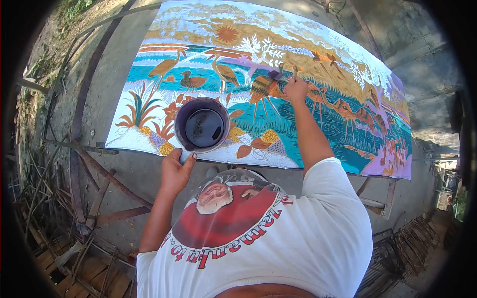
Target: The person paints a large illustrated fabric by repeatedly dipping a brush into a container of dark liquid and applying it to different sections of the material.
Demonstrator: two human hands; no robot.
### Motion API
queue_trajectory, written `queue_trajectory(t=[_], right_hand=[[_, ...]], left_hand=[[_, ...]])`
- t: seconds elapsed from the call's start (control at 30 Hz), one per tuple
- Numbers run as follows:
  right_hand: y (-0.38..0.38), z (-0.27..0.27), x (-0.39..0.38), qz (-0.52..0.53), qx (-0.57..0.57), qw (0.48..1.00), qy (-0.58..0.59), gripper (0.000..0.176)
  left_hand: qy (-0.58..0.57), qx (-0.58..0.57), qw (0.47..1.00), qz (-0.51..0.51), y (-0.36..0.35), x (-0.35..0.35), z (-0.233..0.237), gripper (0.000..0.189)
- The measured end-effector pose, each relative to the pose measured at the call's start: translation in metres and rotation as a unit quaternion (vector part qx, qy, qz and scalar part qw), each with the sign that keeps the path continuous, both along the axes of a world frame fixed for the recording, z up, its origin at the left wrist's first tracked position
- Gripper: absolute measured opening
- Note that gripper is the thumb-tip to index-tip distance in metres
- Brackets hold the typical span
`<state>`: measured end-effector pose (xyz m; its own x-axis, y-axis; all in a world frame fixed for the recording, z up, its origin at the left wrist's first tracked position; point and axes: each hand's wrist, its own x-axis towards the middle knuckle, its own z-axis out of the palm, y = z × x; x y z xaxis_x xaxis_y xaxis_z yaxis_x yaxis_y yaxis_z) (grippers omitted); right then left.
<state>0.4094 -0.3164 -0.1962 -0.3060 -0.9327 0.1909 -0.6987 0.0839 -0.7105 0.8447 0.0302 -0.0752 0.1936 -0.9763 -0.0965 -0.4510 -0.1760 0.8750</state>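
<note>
A long painted cloth (332, 139) with birds, plants, water and a sun spreads out before me. My left hand (175, 174) is closed on the short handle of a round pot (181, 130). Dark liquid (202, 128) lies in the pot, which is over the cloth's near edge. Farther out, my right hand (296, 90) grips a paintbrush (277, 75) with dark bristles. The bristles overlap the cloth just above a brown striped bird (263, 89), pointing left. Teal paint or dye fills the water areas around that bird.
Wooden poles (82, 99) run along the left side of the cloth, with crossing braces (114, 180) below. Sticks and planks (64, 253) lie piled at the lower left. Grey ground (117, 59) shows beyond the cloth, and more sticks (420, 241) lie at the lower right.
</note>
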Motion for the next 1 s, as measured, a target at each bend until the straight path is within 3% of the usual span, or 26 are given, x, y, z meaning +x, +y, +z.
queue_trajectory(t=[0.03,0.17,0.2,0.27,0.3,0.37,0.4,0.47,0.6,0.67,0.7,0.77,0.8,0.9,1.0], right_hand=[[0.014,0.007,-0.017,0.001,0.009,0.998,0.066,0.028],[0.107,0.133,0.012,-0.01,0.027,0.973,-0.23,0.028],[0.126,0.156,0.022,-0.007,0.027,0.973,-0.23,0.028],[0.159,0.195,0.043,0.136,0.031,0.934,-0.329,0.025],[0.176,0.214,0.058,0.136,0.03,0.934,-0.329,0.025],[0.205,0.239,0.092,0.298,0.114,0.927,-0.197,0.022],[0.213,0.235,0.108,0.294,0.111,0.929,-0.198,0.022],[0.228,0.22,0.13,0.409,0.085,0.909,0.004,0.021],[0.244,0.188,0.133,0.417,0.011,0.903,0.103,0.019],[0.254,0.19,0.125,0.271,0.169,0.929,-0.188,0.022],[0.257,0.188,0.117,0.267,0.17,0.93,-0.187,0.022],[0.259,0.175,0.096,0.192,0.117,0.885,-0.407,0.028],[0.258,0.17,0.088,0.191,0.115,0.886,-0.407,0.028],[0.249,0.15,0.057,0.123,0.036,0.8,-0.586,0.033],[0.219,0.128,0.034,0.055,-0.014,0.788,-0.613,0.033]], left_hand=[[0.001,-0.001,1.0,0.004,-0.002,0.0,0.002,0.035],[0.005,0.029,0.999,-0.035,-0.014,-0.006,0.01,0.031],[-0.014,0.038,0.997,-0.06,-0.018,-0.006,0.012,0.032],[-0.028,0.01,0.997,-0.077,-0.027,-0.007,0.003,0.035],[-0.055,0.016,0.993,-0.103,-0.032,-0.008,0.002,0.034],[-0.087,0.021,0.985,-0.145,-0.04,-0.012,0.005,0.036],[-0.088,0.018,0.985,-0.149,-0.044,-0.014,0.005,0.036],[-0.059,-0.076,0.978,-0.185,-0.048,-0.021,0.002,0.038],[-0.023,-0.018,0.979,-0.202,-0.055,-0.03,0.001,0.039],[-0.022,-0.017,0.977,-0.213,-0.061,-0.032,0.001,0.039],[-0.024,-0.013,0.976,-0.218,-0.062,-0.033,0.001,0.04],[-0.018,-0.033,0.976,-0.217,-0.063,-0.035,-0.008,0.04],[-0.015,-0.055,0.975,-0.213,-0.066,-0.035,-0.011,0.04],[-0.015,-0.04,0.977,-0.208,-0.068,-0.033,-0.009,0.038],[-0.022,-0.03,0.978,-0.207,-0.068,-0.025,0.001,0.034]])
